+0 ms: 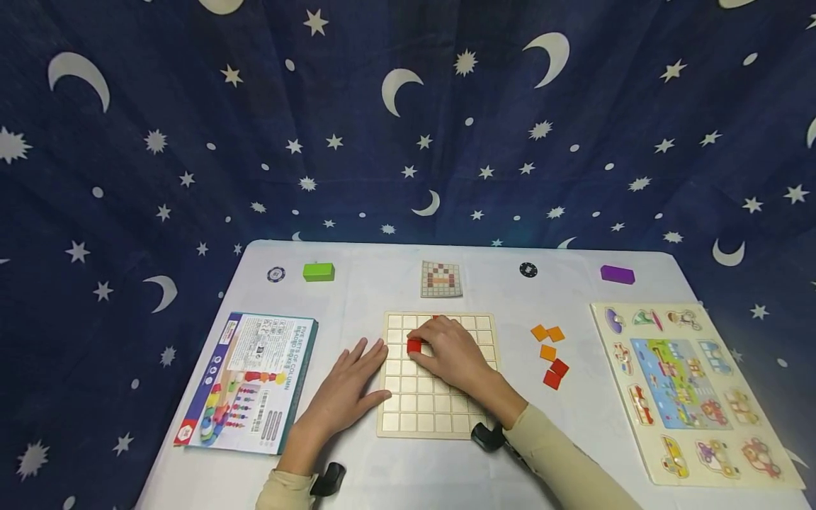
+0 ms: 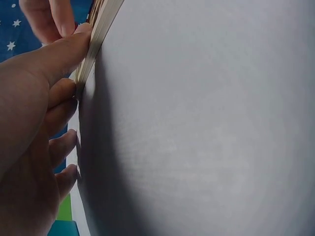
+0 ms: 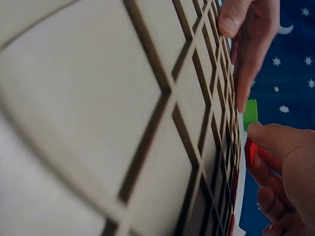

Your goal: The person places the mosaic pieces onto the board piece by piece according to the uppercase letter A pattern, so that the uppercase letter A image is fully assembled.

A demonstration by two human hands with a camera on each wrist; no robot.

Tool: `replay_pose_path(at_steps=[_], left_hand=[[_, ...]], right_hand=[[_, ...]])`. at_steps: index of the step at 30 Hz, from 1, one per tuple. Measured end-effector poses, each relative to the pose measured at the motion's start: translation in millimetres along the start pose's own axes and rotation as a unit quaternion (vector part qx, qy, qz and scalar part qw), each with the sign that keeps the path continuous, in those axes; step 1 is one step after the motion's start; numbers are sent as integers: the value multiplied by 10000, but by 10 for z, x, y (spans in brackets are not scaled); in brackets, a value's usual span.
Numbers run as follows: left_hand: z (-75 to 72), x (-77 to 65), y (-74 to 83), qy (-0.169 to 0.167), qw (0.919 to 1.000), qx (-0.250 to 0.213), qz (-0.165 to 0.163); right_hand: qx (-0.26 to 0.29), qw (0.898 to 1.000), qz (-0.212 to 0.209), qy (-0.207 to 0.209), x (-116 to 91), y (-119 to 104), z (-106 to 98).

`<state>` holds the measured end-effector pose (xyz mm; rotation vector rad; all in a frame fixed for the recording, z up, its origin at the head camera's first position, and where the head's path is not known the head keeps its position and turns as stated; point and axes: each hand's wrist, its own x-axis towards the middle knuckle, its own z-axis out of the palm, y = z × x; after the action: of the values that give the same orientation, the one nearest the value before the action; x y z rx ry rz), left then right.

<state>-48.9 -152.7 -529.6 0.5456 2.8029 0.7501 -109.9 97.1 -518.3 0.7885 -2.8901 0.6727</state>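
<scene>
Red tile (image 1: 414, 346) pinched between thumb and fingers of right hand (image 1: 451, 349), over the upper left part of the grid board (image 1: 408, 425). Right wrist view has it tilted, seemingly just clear of the grid; contact with a slot, can't confirm. Left hand (image 1: 350, 389): fingers spread and fairly straight, thumb on the board's edge, gripping nothing.

Tile looks light, thin, stiff, probably painted wood; not fragile. Smooth faces might slip a little. Best hold: opposite edges, fingertip pinch, lower edge left free. Flat on cloth, likely fiddly to pick up. Board looks rigid and light, could slide on the cloth; steady it by the rim.

Orange tiles (image 1: 547, 353) and loose red tiles (image 1: 551, 380) right of board, same handling expected. Pattern card (image 1: 441, 291) beyond board, thin, probably bendable.
</scene>
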Motion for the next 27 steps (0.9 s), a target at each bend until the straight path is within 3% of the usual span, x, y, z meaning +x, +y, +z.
replay_pose_path(at_steps=[8,17,21,27], left_hand=[[-18,0,22,45,9999,86,30],[-9,4,22,41,9999,132,13],[4,4,21,43,10000,79,-40],[-2,-2,25,68,10000,49,-37]], right_hand=[[-64,9996,-281,84,41,-54,80],[-4,9995,-310,-109,-24,-27,58],[171,9998,-105,-87,-161,40,8],[275,9980,128,562,-544,299,-149]])
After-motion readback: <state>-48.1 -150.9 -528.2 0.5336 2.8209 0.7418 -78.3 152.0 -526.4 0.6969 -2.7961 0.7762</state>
